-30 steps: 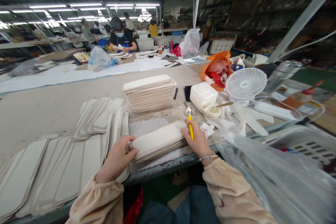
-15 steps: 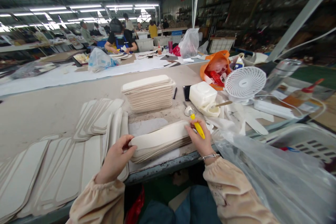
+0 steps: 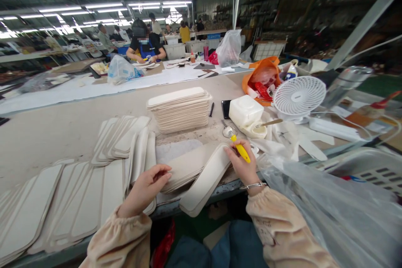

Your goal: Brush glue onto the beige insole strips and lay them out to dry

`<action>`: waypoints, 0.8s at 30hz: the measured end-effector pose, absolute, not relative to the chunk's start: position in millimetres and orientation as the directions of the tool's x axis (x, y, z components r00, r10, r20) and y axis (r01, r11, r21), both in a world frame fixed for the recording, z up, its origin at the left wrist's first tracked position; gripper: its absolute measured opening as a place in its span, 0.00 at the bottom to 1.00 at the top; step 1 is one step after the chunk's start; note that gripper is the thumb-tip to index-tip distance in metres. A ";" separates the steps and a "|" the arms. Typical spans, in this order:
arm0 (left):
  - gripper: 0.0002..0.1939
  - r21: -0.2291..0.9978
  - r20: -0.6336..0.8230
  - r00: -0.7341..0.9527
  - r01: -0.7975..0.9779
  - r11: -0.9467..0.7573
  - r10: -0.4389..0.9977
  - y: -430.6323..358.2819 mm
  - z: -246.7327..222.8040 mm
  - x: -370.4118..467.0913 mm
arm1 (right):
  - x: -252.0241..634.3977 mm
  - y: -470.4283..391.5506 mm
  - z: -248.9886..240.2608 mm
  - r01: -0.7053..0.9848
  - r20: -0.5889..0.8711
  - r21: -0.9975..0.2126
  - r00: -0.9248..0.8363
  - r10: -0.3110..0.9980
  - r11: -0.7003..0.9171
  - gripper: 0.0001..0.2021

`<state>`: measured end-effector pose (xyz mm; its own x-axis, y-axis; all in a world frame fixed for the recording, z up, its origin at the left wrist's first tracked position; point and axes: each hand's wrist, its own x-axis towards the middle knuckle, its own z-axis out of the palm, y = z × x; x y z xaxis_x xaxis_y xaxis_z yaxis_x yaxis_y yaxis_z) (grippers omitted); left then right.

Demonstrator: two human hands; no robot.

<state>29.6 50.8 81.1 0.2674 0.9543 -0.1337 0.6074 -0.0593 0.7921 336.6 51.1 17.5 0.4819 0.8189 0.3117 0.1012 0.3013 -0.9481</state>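
Note:
A yellow-handled tool (image 3: 242,153) is held in my right hand (image 3: 243,163), whose fingers also pinch the upper end of a long pale rounded piece (image 3: 204,180). That piece slants down past the table's front edge. Under it lies a low stack of similar pieces (image 3: 185,167). My left hand (image 3: 149,184) is at the stack's left end, fingers apart and curved, with nothing visibly held. Behind stands a taller neat stack (image 3: 179,109). More pieces (image 3: 84,201) are fanned out on the left.
Behind my right hand are a white glue container (image 3: 246,111), a black phone (image 3: 226,109) and a white fan (image 3: 298,96). Clear plastic sheeting (image 3: 317,201) drapes at the right front. A person (image 3: 146,46) works across the table.
The top piece has swung away from the low stack, its left end now toward me and over the edge. My left hand has let go of it.

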 end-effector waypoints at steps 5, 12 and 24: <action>0.19 0.779 -0.112 0.265 0.622 -0.081 0.958 49.3 81.6 30.6 | 336.3 52.5 16.9 0.093 0.309 -0.948 0.500 0.809 0.305 0.18; 0.17 0.808 -0.063 0.296 0.576 -0.125 0.953 42.7 81.7 40.6 | 336.6 52.0 19.9 0.067 0.315 -0.942 0.525 0.791 0.330 0.18; 0.14 0.842 -0.048 0.381 0.513 -0.167 0.923 37.4 86.0 52.5 | 344.9 55.4 20.1 -0.072 0.238 -0.936 0.588 0.773 0.343 0.20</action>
